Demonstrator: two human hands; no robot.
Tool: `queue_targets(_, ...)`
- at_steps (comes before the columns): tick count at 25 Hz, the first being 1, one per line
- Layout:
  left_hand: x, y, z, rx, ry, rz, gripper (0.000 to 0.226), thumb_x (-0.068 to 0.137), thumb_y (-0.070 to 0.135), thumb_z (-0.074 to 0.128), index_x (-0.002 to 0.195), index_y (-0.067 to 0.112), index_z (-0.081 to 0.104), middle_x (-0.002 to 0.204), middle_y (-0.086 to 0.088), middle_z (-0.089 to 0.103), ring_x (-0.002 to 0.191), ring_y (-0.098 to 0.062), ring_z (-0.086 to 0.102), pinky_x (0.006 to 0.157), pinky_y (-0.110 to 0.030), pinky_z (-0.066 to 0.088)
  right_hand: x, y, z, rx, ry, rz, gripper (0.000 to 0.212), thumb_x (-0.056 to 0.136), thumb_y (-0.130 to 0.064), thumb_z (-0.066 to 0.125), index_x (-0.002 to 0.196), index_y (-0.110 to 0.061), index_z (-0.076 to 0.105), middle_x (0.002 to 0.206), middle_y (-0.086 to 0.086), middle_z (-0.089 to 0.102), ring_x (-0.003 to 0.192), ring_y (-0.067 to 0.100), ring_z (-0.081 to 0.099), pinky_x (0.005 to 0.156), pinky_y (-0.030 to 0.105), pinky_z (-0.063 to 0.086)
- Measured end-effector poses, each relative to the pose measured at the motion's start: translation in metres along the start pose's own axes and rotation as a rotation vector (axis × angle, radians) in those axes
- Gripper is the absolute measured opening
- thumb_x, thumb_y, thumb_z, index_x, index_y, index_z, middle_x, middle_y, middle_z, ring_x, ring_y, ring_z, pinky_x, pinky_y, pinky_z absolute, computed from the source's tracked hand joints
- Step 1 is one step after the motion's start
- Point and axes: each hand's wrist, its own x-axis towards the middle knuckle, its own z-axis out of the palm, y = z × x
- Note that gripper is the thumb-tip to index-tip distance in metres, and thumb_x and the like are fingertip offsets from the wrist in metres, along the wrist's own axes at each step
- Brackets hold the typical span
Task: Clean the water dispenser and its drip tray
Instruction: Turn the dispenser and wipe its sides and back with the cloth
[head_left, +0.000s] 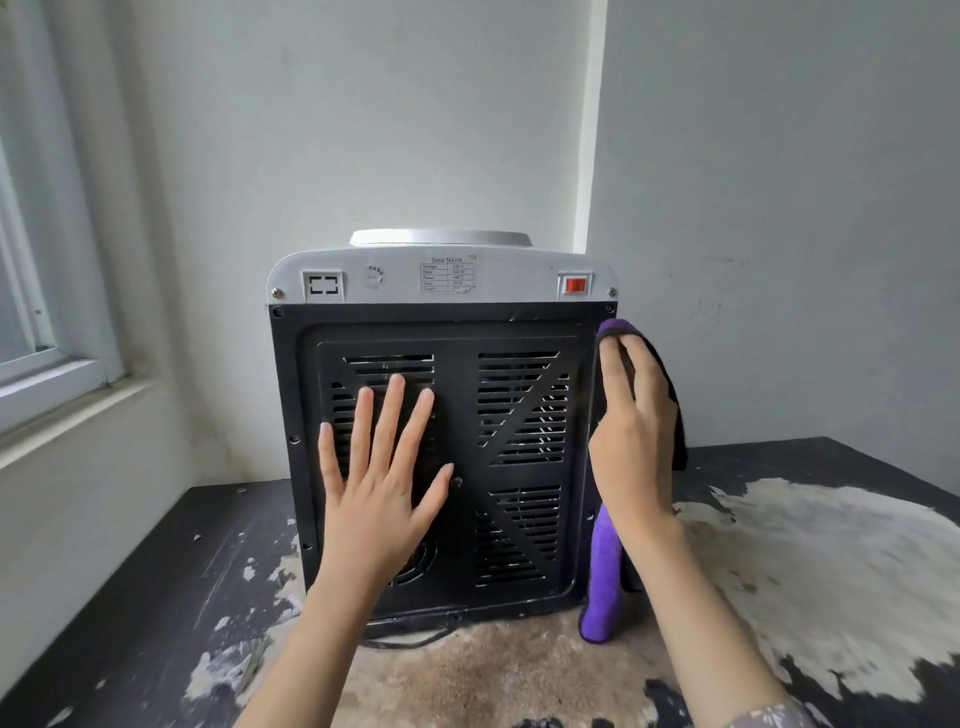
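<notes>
The water dispenser (519, 322) stands with its back toward me: a black vented rear panel under a white top with a red switch. My left hand (379, 483) lies flat and open against the left vents, fingers spread. My right hand (631, 431) presses a purple cloth (602, 587) against the dispenser's right rear edge; the cloth wraps over my fingertips near the top corner and hangs down to the table. The drip tray is hidden on the far side.
The dispenser sits on a dark table (156, 597) with badly peeled paint, pale bare patches at the right and front. A black cord (405, 642) runs out under the base. White walls stand close behind, and a window sill (67, 405) juts out at left.
</notes>
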Motion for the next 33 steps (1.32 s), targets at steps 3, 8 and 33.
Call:
queue_targets(3, -0.001, 0.001, 0.001, -0.005, 0.006, -0.01, 0.069, 0.089, 0.053, 0.032, 0.151, 0.031, 0.011, 0.16, 0.004, 0.002, 0.147, -0.019, -0.003, 0.115, -0.053, -0.002, -0.003, -0.004, -0.007, 0.011, -0.043, 0.001, 0.057, 0.081, 0.007, 0.026, 0.13, -0.001, 0.052, 0.132, 0.017, 0.05, 0.12, 0.035, 0.051, 0.086, 0.045, 0.049)
queue_targets(8, -0.002, 0.007, 0.003, -0.031, 0.019, -0.034, 0.069, 0.088, 0.051, 0.033, 0.151, 0.029, 0.013, 0.16, 0.004, 0.0, 0.147, -0.02, -0.005, 0.114, -0.053, -0.006, 0.01, -0.053, 0.002, 0.002, -0.077, -0.056, 0.056, 0.08, 0.004, 0.031, 0.131, -0.003, 0.052, 0.133, 0.016, 0.048, 0.117, 0.031, 0.045, 0.085, 0.041, 0.046)
queue_targets(33, 0.001, 0.002, -0.018, -0.502, 0.126, -0.081, 0.052, 0.09, 0.021, 0.036, 0.141, 0.015, 0.037, 0.151, -0.002, 0.033, 0.143, -0.011, 0.02, 0.116, -0.042, 0.01, 0.012, -0.143, 0.024, 0.272, -0.055, -0.215, 0.04, 0.084, -0.011, 0.042, 0.117, -0.008, 0.065, 0.119, 0.007, 0.064, 0.113, 0.019, 0.042, 0.095, 0.031, 0.026)
